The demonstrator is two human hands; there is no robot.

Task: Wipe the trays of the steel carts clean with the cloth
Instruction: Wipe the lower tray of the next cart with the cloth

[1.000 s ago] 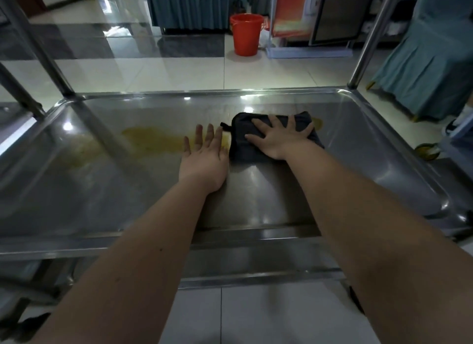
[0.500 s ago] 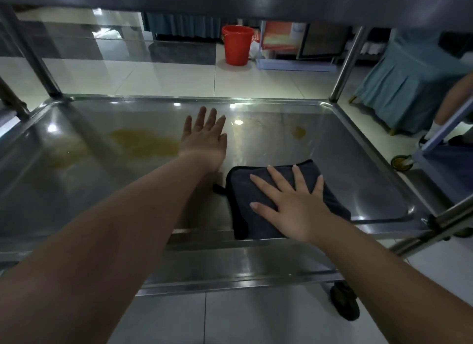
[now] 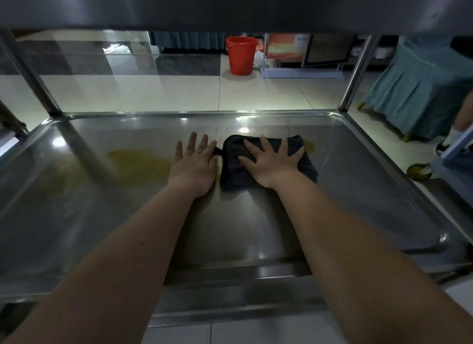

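A folded dark cloth [image 3: 305, 164] lies on the steel cart tray [image 3: 358, 190], toward its far middle. My right hand [image 3: 271, 162] presses flat on the cloth with fingers spread. My left hand [image 3: 194, 164] rests flat on the bare tray just left of the cloth, fingers straight. A yellowish smear [image 3: 138, 162] spreads across the tray left of my left hand. A small yellow spot [image 3: 310, 146] shows at the cloth's far right corner.
The upper shelf's underside [image 3: 230, 5] hangs over the top of the view. Cart posts [image 3: 355, 72] rise at the far corners. A red bucket [image 3: 240, 54] stands on the tiled floor beyond. Teal drapery [image 3: 419, 87] and another person's leg [image 3: 460, 123] are at the right.
My right hand has pushed the cloth from the tray's near edge to the far middle, up to the small yellow spot. My left hand stayed flat on the tray.
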